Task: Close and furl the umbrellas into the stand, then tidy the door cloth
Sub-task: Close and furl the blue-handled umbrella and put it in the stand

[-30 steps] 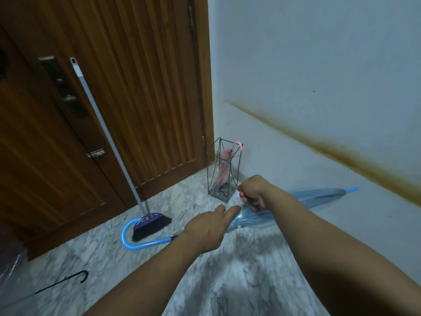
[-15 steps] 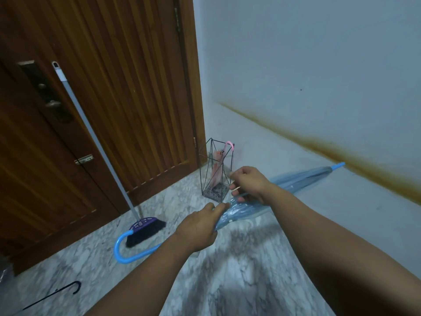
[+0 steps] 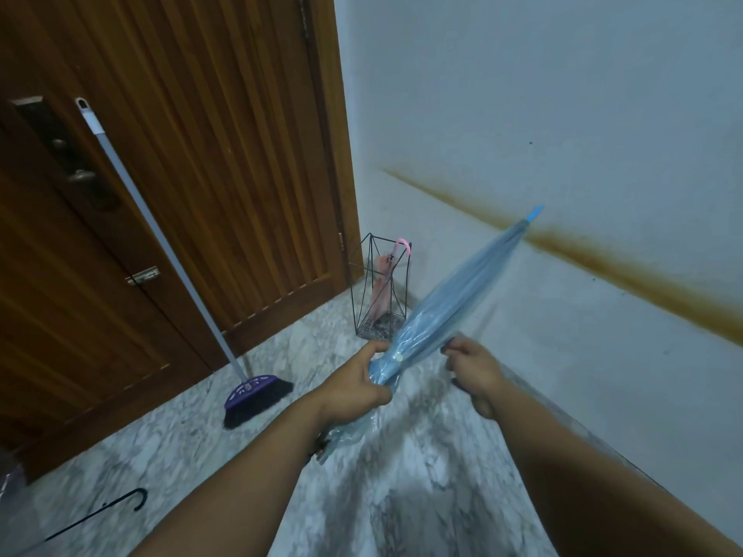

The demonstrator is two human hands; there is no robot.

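**Blue umbrella furled and held slanting toward the wall**

Nearest to us, our forearms run in from the bottom edge, cut off below the elbows. At the lower left a black umbrella (image 3: pixel 92 516) lies on the marble floor (image 3: pixel 422 476); only its hooked handle and a thin length of shaft show, the rest running out of view.

Our left hand (image 3: pixel 356 385) grips the blue umbrella (image 3: pixel 446 307) low on its furled canopy, fingers curled round it and thumb on top. Below that hand the loose plastic bunches up blurred, and the handle is hidden behind our wrist and forearm. Our right hand (image 3: pixel 474 369) sits just beside the canopy on its right; its fingers are bent, the tips near the plastic, but motion blur keeps us from telling whether they pinch it or only touch it.

The umbrella's long axis runs from lower left to upper right, its blue tip pointing up and away toward the stained wall (image 3: pixel 563 114), in the air above the floor.

Farther off, a broom (image 3: pixel 257 396) leans against the wooden door (image 3: pixel 161 154), its purple head on the floor. In the corner between door and wall stands the wire stand (image 3: pixel 380 291), upright, holding a pink umbrella (image 3: pixel 384 283) with its curved handle above the rim. The stand is apart from the blue umbrella, behind its canopy
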